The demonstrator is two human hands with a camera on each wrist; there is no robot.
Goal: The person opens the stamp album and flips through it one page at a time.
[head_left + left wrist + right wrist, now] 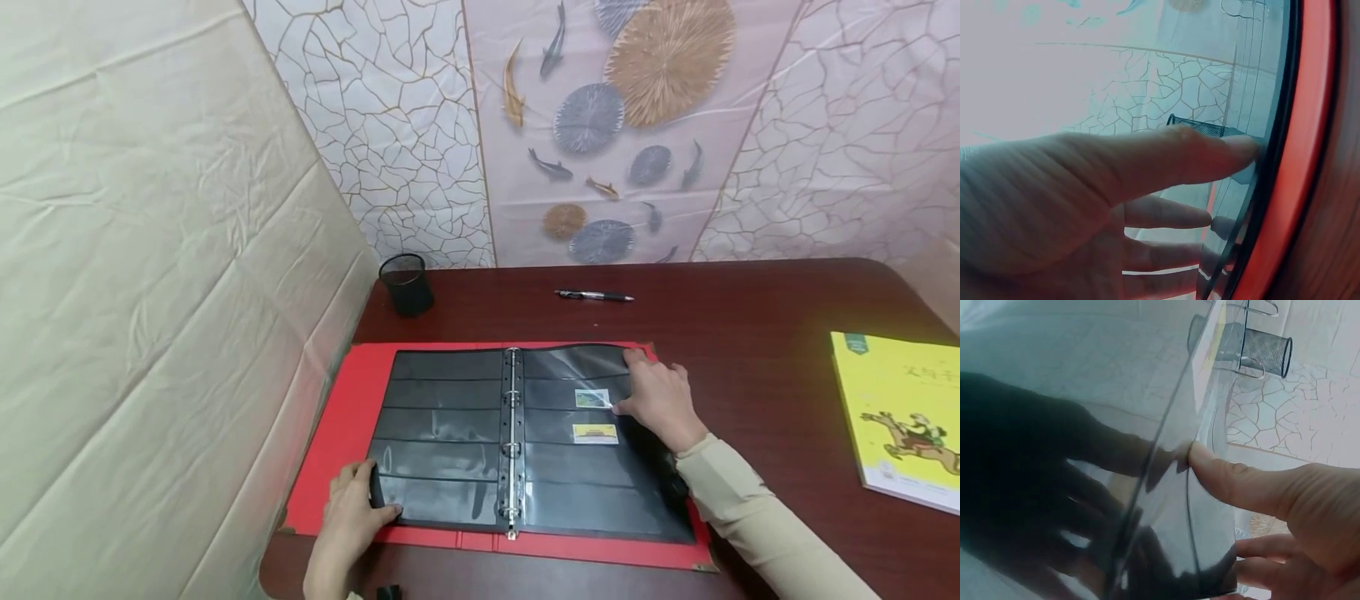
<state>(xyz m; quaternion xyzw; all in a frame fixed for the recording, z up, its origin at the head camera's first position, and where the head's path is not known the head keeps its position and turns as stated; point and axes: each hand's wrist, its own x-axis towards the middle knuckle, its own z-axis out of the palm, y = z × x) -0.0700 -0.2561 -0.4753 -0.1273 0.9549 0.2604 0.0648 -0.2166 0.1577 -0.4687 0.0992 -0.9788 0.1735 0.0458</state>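
Note:
A red ring binder (pixel 322 433) lies spread on the desk with black stamp pages in clear pocket strips on both sides. My left hand (pixel 348 510) rests at the lower left corner of the left page (pixel 442 421), thumb (pixel 1179 156) over its surface and fingers at its outer edge. At the upper right of the right page (pixel 607 508), my right hand (pixel 663 404) touches with its thumb (pixel 1229 478), the other fingers straight along the edge. Beside that thumb is a green stamp (pixel 592 398); a yellow stamp (pixel 595 434) sits one strip lower. Metal rings (pixel 512 450) join the pages.
A black mesh pen cup (pixel 407 286) stands at the back left, and a pen (pixel 595 296) lies behind the binder. To the right is a yellow book (pixel 900 417). A small black object (pixel 388 592) shows at the front edge. Quilted padding (pixel 187 333) borders the left.

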